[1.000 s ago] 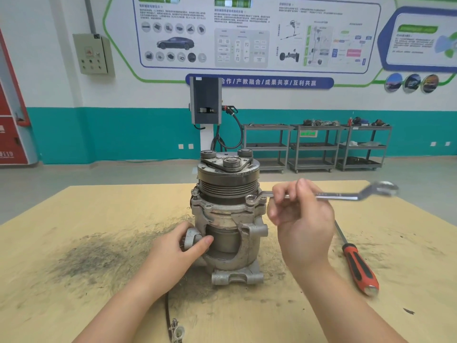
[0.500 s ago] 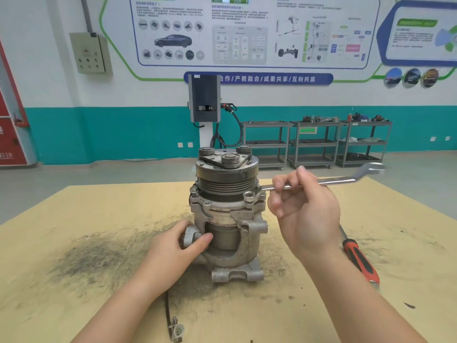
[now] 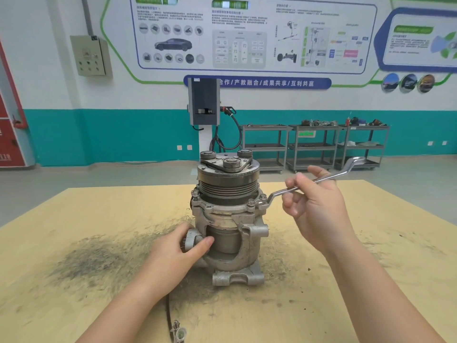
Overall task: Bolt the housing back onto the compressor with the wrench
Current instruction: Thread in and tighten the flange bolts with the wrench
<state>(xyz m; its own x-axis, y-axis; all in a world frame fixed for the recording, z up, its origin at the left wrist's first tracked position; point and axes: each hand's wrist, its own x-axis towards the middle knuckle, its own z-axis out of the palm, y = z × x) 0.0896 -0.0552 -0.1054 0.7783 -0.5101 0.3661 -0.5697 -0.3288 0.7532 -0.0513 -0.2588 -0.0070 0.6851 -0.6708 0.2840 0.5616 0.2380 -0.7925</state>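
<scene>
The compressor (image 3: 228, 219) stands upright mid-table (image 3: 74, 219). The left hand (image 3: 173, 256) grips its lower side; the right hand (image 3: 319, 214) pinches the wrench (image 3: 279, 193), ring end on a housing (image 3: 227, 209) bolt.

Only legible text you've got is the blue banner (image 3: 257, 83) on the back wall, white characters: 合作/产教融合/成果共享/互利共赢. Fine print on the wall posters (image 3: 247, 33) above it is too small to read. Red cabinet (image 3: 10, 144) at far left has markings, unreadable. Nothing legible on the compressor (image 3: 228, 219) or wrench (image 3: 321, 178).
</scene>
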